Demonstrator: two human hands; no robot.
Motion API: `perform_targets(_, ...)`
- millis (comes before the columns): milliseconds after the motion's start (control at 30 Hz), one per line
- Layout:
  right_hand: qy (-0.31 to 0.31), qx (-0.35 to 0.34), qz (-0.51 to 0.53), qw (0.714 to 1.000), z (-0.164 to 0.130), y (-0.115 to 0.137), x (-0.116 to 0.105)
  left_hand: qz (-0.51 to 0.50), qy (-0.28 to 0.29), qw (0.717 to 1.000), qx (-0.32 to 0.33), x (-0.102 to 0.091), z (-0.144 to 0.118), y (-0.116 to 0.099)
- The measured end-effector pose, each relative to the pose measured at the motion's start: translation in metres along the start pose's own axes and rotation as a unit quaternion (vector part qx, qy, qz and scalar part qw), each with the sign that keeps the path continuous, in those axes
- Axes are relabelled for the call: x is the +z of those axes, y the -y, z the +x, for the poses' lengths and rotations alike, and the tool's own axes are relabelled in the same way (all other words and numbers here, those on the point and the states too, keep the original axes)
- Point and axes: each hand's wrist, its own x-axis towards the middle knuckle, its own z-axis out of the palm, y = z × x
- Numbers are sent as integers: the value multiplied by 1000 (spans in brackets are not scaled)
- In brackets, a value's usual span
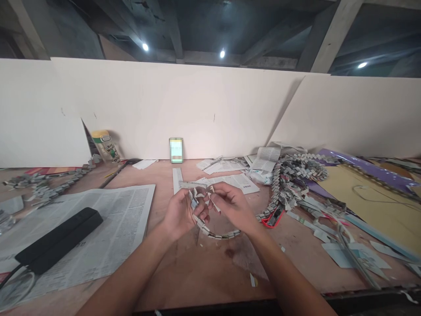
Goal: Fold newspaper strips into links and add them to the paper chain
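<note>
A chain of small folded newspaper links curves from my left hand along the table and off to the right. My left hand is closed around its near end. Close beside it, my right hand pinches a small folded paper strip between thumb and fingers. Both hands meet above the table's middle, fingertips almost touching. Whether the strip is inserted into the chain's last link, I cannot tell. Behind the hands lie printed paper sheets and a pale ruler-like strip.
A black oblong box with a cable rests on newspaper at left. A lit phone and a yellow-lidded bottle stand against the white panel. At right are heaped paper chain, a red-edged tool and paper scraps.
</note>
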Motion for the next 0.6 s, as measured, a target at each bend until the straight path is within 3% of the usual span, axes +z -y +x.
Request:
perform_targets(133, -8, -9, -37, 999, -3, 2, 1, -30, 12, 999, -6, 3, -1, -1)
perform_targets(333, -89, -114, -194, 970, -9, 7, 11, -72, 35, 996, -47, 1, -1, 2)
perform_targets(600, -98, -72, -130, 984, -15, 9, 20, -102, 12, 988, -113, -4, 0, 7)
